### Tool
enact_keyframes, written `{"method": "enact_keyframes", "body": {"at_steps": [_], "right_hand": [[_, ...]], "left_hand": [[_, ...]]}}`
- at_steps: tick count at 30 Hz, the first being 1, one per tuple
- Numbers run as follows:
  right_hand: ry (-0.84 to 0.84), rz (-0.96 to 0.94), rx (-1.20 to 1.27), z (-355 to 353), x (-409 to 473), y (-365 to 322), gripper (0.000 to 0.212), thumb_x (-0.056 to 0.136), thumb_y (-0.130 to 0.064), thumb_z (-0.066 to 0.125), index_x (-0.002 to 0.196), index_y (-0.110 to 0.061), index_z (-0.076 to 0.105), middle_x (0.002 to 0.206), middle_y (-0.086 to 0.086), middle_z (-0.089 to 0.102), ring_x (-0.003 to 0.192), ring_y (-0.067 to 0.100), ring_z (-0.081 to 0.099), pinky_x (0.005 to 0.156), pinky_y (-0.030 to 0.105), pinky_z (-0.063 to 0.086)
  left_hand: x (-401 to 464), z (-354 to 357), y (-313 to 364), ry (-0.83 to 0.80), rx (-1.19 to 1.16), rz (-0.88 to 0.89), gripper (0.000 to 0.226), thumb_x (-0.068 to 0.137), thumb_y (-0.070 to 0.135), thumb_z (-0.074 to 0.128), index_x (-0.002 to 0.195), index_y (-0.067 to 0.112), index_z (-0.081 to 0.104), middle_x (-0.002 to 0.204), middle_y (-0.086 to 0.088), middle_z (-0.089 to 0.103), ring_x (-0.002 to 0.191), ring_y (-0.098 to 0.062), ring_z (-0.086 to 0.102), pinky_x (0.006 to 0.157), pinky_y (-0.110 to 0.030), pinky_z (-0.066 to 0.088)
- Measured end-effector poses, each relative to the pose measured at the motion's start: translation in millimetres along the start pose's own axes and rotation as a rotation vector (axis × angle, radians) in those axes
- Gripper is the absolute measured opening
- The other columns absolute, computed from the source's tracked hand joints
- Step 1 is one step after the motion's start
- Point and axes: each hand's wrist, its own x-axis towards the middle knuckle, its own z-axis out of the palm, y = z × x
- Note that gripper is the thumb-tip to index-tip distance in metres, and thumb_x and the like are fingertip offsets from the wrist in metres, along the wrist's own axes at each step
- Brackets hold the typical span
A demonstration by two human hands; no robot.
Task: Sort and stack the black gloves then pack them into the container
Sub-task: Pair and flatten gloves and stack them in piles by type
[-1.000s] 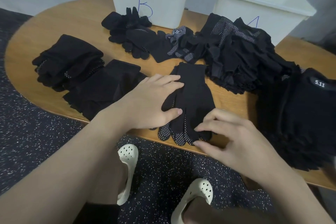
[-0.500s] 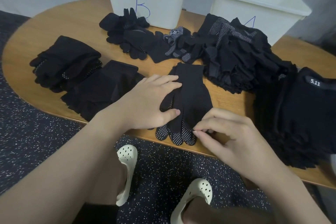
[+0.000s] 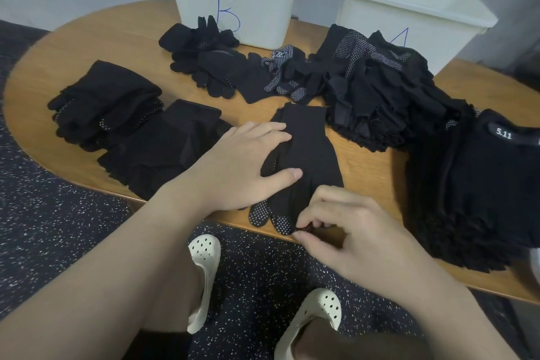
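My left hand lies flat, fingers straight, pressing the dotted black glove onto the table near its front edge. Thumb stretched across the glove's palm. My right hand is curled, thumb and forefinger pinching a fingertip of that glove at the table edge. Glove cuff points away from me. Two stacked glove piles sit left; a loose heap lies right, before the bin marked B.
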Motion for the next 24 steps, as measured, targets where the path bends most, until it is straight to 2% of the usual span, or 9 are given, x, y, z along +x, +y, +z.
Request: {"method": "enact_keyframes", "body": {"at_steps": [6, 11, 15, 21, 24], "right_hand": [[0.130, 0.106, 0.088, -29, -13, 23, 0.009, 0.086, -0.032, 0.077, 0.093, -0.028, 0.075, 0.087, -0.009, 0.062, 0.086, 0.019, 0.062, 0.073, 0.035, 0.051], [0.068, 0.137, 0.097, -24, -16, 32, 0.020, 0.082, -0.038, 0.080, 0.100, -0.032, 0.073, 0.092, -0.011, 0.061, 0.090, 0.019, 0.062, 0.076, 0.035, 0.052], [0.024, 0.144, 0.057, -20, -13, 31, 0.021, 0.082, -0.047, 0.075, 0.100, -0.035, 0.071, 0.092, -0.015, 0.058, 0.090, 0.016, 0.060, 0.075, 0.037, 0.053], [-0.010, 0.153, 0.059, -16, -9, 26, 0.003, 0.086, -0.035, 0.074, 0.088, -0.033, 0.075, 0.089, -0.014, 0.059, 0.087, 0.015, 0.062, 0.072, 0.036, 0.053], [-0.049, 0.160, 0.066, -14, -8, 25, 0.009, 0.088, -0.027, 0.075, 0.083, -0.033, 0.072, 0.086, -0.010, 0.058, 0.084, 0.018, 0.060, 0.070, 0.037, 0.053]], "left_hand": [[1, 6, 1, 0.022, 0.077, 0.004, 0.096, 0.076, 0.086, 0.046, 0.150, 0.025, 0.046, 0.160, 0.012, 0.036, 0.143, -0.011, 0.034, 0.117, -0.043, 0.030], [2, 6, 1, 0.021, 0.076, 0.000, 0.097, 0.075, 0.087, 0.047, 0.150, 0.025, 0.045, 0.160, 0.012, 0.036, 0.142, -0.012, 0.035, 0.117, -0.044, 0.032], [2, 7, 1, 0.022, 0.074, -0.002, 0.098, 0.074, 0.087, 0.046, 0.149, 0.025, 0.045, 0.159, 0.013, 0.036, 0.142, -0.011, 0.035, 0.116, -0.044, 0.032], [2, 8, 0, 0.031, 0.066, 0.002, 0.097, 0.074, 0.087, 0.046, 0.150, 0.026, 0.045, 0.159, 0.013, 0.036, 0.141, -0.011, 0.035, 0.118, -0.042, 0.031], [2, 9, -1, 0.040, 0.068, 0.003, 0.097, 0.075, 0.087, 0.046, 0.150, 0.025, 0.046, 0.159, 0.013, 0.036, 0.142, -0.011, 0.035, 0.118, -0.043, 0.031]]}}
